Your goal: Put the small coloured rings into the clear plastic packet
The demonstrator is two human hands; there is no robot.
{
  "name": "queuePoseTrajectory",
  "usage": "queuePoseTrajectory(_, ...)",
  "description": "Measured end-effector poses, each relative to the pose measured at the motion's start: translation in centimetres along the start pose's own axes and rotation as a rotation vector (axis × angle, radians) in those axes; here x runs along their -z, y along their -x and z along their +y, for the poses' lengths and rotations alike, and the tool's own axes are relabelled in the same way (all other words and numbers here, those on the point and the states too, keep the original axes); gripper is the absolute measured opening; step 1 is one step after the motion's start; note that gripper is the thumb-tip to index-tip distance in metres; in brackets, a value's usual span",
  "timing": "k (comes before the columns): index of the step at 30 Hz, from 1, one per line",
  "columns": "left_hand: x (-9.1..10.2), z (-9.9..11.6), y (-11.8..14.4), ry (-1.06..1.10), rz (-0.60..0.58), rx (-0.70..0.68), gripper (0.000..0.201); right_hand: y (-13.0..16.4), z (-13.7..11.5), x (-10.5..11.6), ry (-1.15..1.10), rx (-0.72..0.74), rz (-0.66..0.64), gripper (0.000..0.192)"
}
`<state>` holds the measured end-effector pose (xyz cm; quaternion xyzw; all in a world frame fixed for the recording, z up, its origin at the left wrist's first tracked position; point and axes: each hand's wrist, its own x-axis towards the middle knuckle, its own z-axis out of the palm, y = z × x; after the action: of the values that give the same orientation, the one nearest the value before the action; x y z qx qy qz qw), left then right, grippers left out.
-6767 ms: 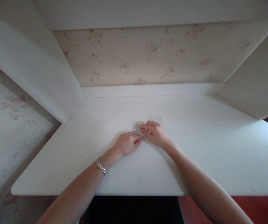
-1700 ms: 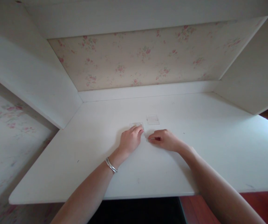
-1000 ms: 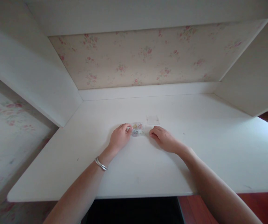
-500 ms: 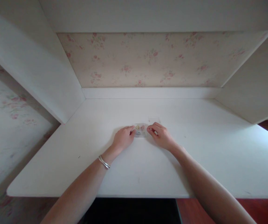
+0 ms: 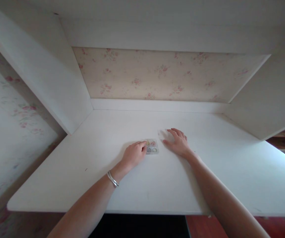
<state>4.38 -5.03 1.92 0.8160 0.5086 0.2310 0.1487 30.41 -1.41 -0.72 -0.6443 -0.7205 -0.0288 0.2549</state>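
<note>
A small clear compartment box (image 5: 154,150) lies on the white desk, with small coloured round pieces in its sections; they are too small to name. My left hand (image 5: 135,152) is closed on the box's left edge, thumb and fingers hiding that side. Just right of the box and farther back, my right hand (image 5: 177,142) is open, thumb and fingers spread around a thin clear rectangular piece (image 5: 162,134) that looks like a lid. The fingertips are over or at its right side; whether they touch it I cannot tell.
The white desk (image 5: 122,185) has a low back ledge (image 5: 157,105) and side panels at left (image 5: 65,99) and right (image 5: 256,99). A shelf (image 5: 157,29) overhangs the back. A tiny dark sliver (image 5: 86,169) lies at the left. Below the front edge is a black surface (image 5: 144,226).
My right hand has left the box's right side, opened, and moved right and back to the clear piece. My left hand stays at the box. The view has shifted slightly.
</note>
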Motion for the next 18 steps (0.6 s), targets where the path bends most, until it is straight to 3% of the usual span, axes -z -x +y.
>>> queuePoseTrajectory(8,1.4,-0.5,0.9,0.007,0.015,-0.01,0.034,-2.2,0.1,-0.7,-0.045,0.077,-0.13,0.061)
queuePoseTrajectory(11,1.6,-0.8,1.0,0.035,0.0,-0.054,0.044,-1.9,0.0,-0.7,-0.192,0.016,-0.038,0.064)
queuePoseTrajectory(15,1.5,-1.0,0.9,0.056,-0.011,-0.152,0.072,-0.8,-0.6,-0.4,-0.424,-0.094,0.125,0.06)
queuePoseTrajectory(18,1.0,-1.3,0.8,0.037,-0.004,-0.179,0.083,0.2,-1.9,-0.1,-0.632,-0.121,0.148,0.059)
